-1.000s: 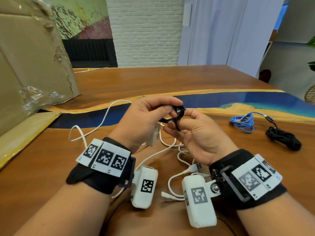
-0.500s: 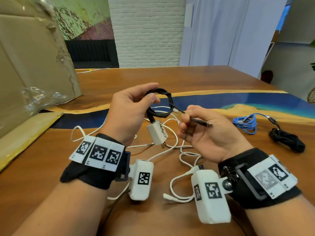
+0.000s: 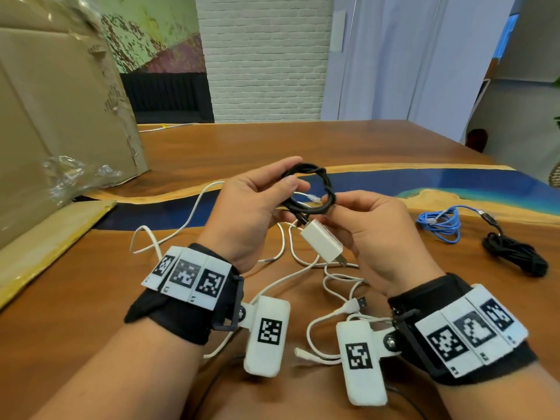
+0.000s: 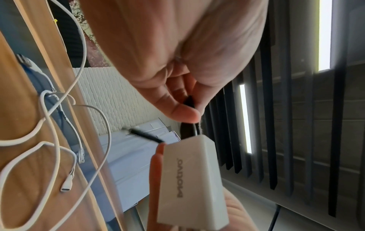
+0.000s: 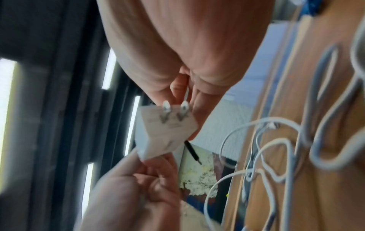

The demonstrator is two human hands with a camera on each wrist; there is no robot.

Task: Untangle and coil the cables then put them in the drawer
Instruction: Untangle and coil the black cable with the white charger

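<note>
A black cable [image 3: 315, 189] wound into a small loop is held up over the table. My left hand [image 3: 295, 174] pinches the loop's left side between thumb and fingers. My right hand [image 3: 338, 207] grips the loop's right side. A white plug adapter [image 3: 322, 245] hangs from the loop, leaning on my right fingers. In the left wrist view my thumb presses the black cable [image 4: 189, 101] above the adapter [image 4: 193, 179], and the cable's plug end [image 4: 142, 132] sticks out. The right wrist view shows the adapter's prongs [image 5: 173, 112]. Tangled white cables [image 3: 303, 268] lie under my hands.
A coiled blue cable [image 3: 439, 221] and a black cable bundle [image 3: 515, 256] lie on the wooden table [image 3: 363, 147] at the right. A large cardboard box [image 3: 60, 116] stands at the left. No drawer is in view.
Half a second ago my right hand held the black cable's plug end out to the right. It has since come back to the loop. The left hand has kept hold of the loop.
</note>
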